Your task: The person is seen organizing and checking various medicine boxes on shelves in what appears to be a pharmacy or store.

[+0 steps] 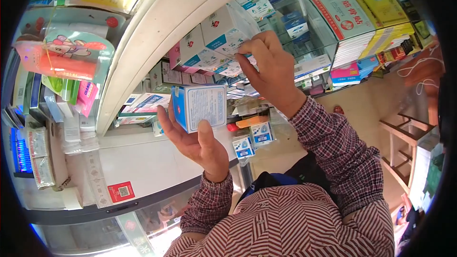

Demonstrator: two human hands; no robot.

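My left hand (200,142) holds a blue and white cardboard box (203,109), its printed white side facing up, the fingers at its left and the thumb at its near side. My right hand (267,67) is raised to the right of it, thumb and forefinger pinched together at the near edge of a white and teal carton (228,30) on the shelf. Whether anything thin is between those fingertips cannot be told. Another white and teal carton (194,48) stands beside that one, to the left.
A cream shelf edge (125,53) curves across the left. Glass shelving with flat red-and-white packs (339,10) stands at the upper right. Small boxes (262,132) lie low ahead. A white counter (153,164) is at the left, a wooden stool (408,128) at the right.
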